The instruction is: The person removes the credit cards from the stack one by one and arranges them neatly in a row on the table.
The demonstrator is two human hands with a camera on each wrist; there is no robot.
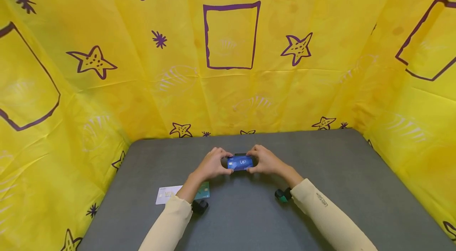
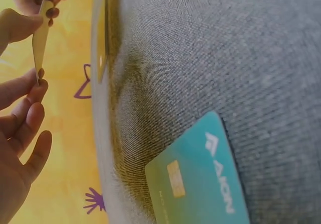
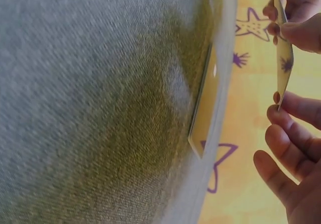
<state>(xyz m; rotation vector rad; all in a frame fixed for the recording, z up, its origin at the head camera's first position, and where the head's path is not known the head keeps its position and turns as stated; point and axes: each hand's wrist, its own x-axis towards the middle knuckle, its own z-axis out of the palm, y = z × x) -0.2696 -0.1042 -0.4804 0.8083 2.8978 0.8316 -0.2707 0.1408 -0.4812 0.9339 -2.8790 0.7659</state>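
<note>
Both hands hold a blue card (image 1: 240, 163) marked VIP, raised above the table. My left hand (image 1: 212, 164) pinches its left end between thumb and fingers. At the opposite end, my right hand (image 1: 266, 161) pinches it the same way. The wrist views show the card (image 2: 41, 43) nearly edge-on, off the tabletop. Just behind it in the head view, the edge of a dark flat card (image 1: 240, 154) shows; the blue card hides the rest. Under the left forearm lie a white VIP card (image 1: 166, 194) and a teal card (image 1: 204, 191), partly covered by the arm.
A grey cloth-covered table (image 1: 246, 219) spreads beneath the hands. Yellow curtains (image 1: 228, 100) with purple starfish drawings stand along its back and sides. Dark wrist-worn devices (image 1: 283, 194) sit at both sleeve cuffs.
</note>
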